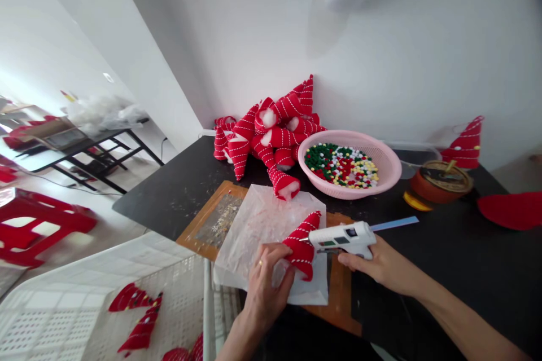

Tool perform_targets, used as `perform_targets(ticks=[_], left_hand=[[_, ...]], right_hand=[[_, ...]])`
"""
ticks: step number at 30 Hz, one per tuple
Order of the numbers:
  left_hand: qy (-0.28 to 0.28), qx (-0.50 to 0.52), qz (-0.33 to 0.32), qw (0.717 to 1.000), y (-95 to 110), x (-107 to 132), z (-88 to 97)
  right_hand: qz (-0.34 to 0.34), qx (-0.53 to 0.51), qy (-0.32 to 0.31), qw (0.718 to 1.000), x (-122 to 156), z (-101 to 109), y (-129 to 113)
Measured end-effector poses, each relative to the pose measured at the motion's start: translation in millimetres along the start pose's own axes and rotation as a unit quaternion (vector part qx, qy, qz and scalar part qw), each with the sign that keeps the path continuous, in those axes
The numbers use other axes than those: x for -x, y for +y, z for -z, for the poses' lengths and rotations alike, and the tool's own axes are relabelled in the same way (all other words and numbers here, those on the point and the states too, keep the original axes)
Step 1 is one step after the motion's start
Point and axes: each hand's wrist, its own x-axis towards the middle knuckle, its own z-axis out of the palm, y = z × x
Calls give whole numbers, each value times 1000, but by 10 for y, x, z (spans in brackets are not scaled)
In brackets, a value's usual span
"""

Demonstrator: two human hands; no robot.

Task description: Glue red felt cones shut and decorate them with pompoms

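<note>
My left hand (269, 279) is closed on the lower left side of a red cone-shaped stuffed piece (302, 262) with white stitched stripes. A white hot glue gun (347, 238) is gripped in my right hand (376, 262), its nozzle pointing left at the red cloth. Whether the nozzle touches the cloth I cannot tell. A pale blue glue stick (396, 224) sticks out of the gun's back end. Beneath the cone lies a white paper sheet (249, 228) over a brown-framed board (228, 192).
Behind is a heap of red striped cones (275, 130). A pink basket (392, 166) holds small coloured pompoms (342, 166). At right stand a brown round pot (440, 183) and a decorated cone (466, 144). A white crate (169, 271) with decorated cones stands at lower left.
</note>
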Motion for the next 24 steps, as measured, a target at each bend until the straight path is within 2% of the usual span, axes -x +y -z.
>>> perform_targets(ticks=[7, 12, 18, 24], left_hand=[[-12, -25, -7, 1000, 4, -29, -7], [-27, -38, 10, 999, -9, -13, 2], [-83, -46, 45, 994, 25, -92, 36], [-114, -38, 55, 991, 71, -181, 61]], right_hand=[[11, 1, -22, 1000, 35, -14, -97], [13, 29, -17, 999, 52, 1, -71], [-1, 25, -26, 999, 71, 22, -96], [-15, 27, -30, 999, 82, 27, -117]])
